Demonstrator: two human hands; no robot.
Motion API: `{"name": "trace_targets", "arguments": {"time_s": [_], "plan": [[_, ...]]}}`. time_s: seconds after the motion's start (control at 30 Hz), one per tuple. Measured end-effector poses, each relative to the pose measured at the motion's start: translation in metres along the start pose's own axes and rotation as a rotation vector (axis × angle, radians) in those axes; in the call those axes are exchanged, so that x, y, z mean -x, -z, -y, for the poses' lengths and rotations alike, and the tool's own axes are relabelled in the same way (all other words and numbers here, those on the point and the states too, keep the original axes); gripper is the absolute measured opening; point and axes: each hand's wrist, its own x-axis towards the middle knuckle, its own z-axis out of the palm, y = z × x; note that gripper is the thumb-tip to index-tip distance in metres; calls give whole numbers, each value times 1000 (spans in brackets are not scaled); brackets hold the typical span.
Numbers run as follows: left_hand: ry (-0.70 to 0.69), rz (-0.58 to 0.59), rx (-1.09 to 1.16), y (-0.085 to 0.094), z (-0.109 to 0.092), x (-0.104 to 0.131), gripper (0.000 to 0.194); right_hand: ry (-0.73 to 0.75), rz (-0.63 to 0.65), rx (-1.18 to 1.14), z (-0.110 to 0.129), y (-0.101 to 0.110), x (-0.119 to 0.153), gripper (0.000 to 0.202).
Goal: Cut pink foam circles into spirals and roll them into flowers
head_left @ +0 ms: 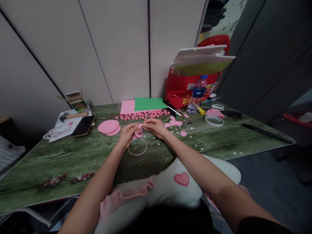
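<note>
Between my two hands is a curled strip of pink paper (138, 132), bent into a loop. My left hand (128, 132) pinches its left side, fingers closed. On the upper right, the fingertips of my right hand (156, 126) are pressed together on the same paper. A thin pale ring, perhaps a tape roll (137, 154), lies on the table just below my left hand. Behind the hands are rows of small pink rolled paper pieces (146, 115). Pink paper circles (108, 126) lie stacked to the left, and loose pink cut pieces (178, 123) lie to the right.
A phone (83, 126), a hammer (75, 115) and a beaded string (57, 131) are at left. Green paper (149, 104) lies at the back. Rightward stand a red bag (177, 91) and a water bottle (197, 94), with a tape roll (214, 121) and scissors (231, 113) nearby.
</note>
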Motion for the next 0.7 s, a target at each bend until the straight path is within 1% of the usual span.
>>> {"name": "trace_targets", "arguments": {"time_s": [0.1, 0.2, 0.27, 0.43, 0.6, 0.7], "plan": [[-14, 35, 3, 0, 1, -1, 27, 6, -19, 3, 0, 0, -1, 25], [-29, -5, 13, 0, 0, -1, 27, 4, -26, -31, 1, -1, -1, 25], [-42, -37, 20, 0, 0, -1, 26, -2, -8, -59, 2, -2, -1, 25], [-51, -58, 33, -1, -2, -1, 27, -6, 18, -63, 2, -1, -1, 25], [-17, -98, 4, -2, -4, 0, 30, 6, -29, 1, 2, 1, -1, 23], [-10, -84, -8, -3, -5, 1, 32, 11, -56, 19, 3, 0, 0, 23]]}}
